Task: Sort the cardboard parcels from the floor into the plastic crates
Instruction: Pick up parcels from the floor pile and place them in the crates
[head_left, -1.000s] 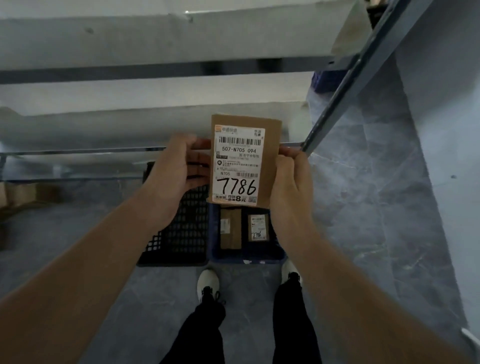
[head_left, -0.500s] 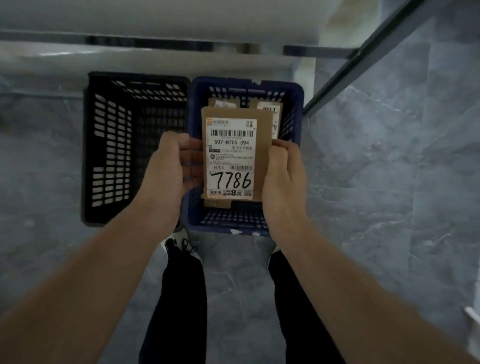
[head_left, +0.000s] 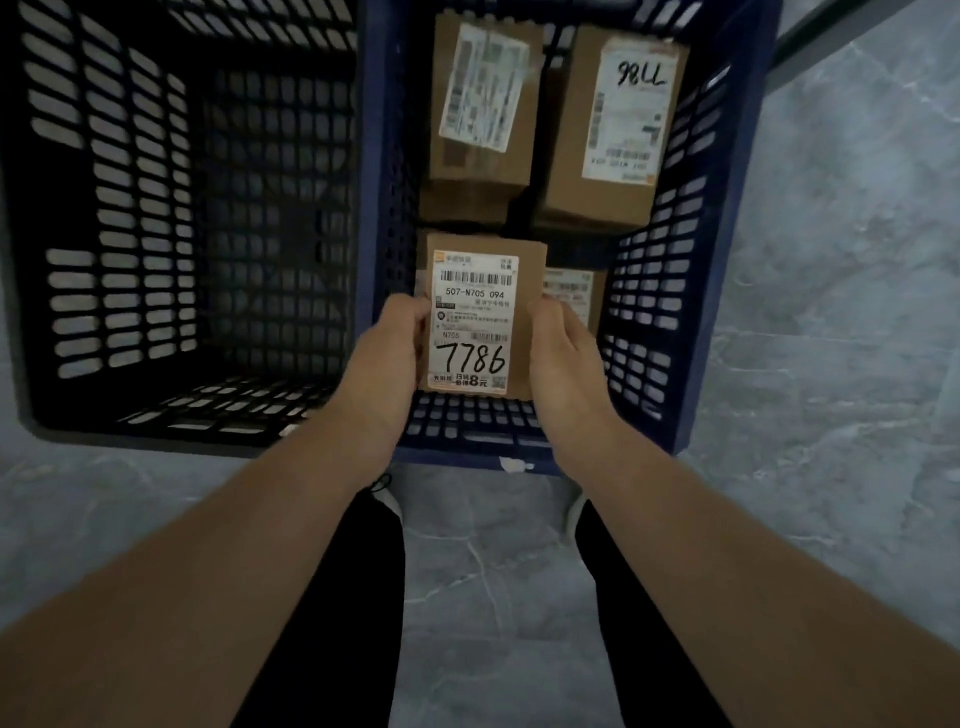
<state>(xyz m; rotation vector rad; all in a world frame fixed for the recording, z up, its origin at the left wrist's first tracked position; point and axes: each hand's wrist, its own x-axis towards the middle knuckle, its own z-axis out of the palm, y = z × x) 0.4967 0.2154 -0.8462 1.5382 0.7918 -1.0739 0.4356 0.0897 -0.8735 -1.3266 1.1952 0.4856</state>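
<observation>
Both hands are clamped on the parcel (head_left: 483, 317) marked 7786: the left hand (head_left: 387, 353) grips its 9 o'clock edge, the right hand (head_left: 563, 353) its 3 o'clock edge. The parcel is within the blue crate (head_left: 722, 260), at the 6 o'clock part; if it touches the bottom, I cannot tell. At 12 o'clock lie a second parcel (head_left: 480, 104) and a third parcel (head_left: 613, 130). The black crate (head_left: 119, 234) stands at 9 o'clock.
</observation>
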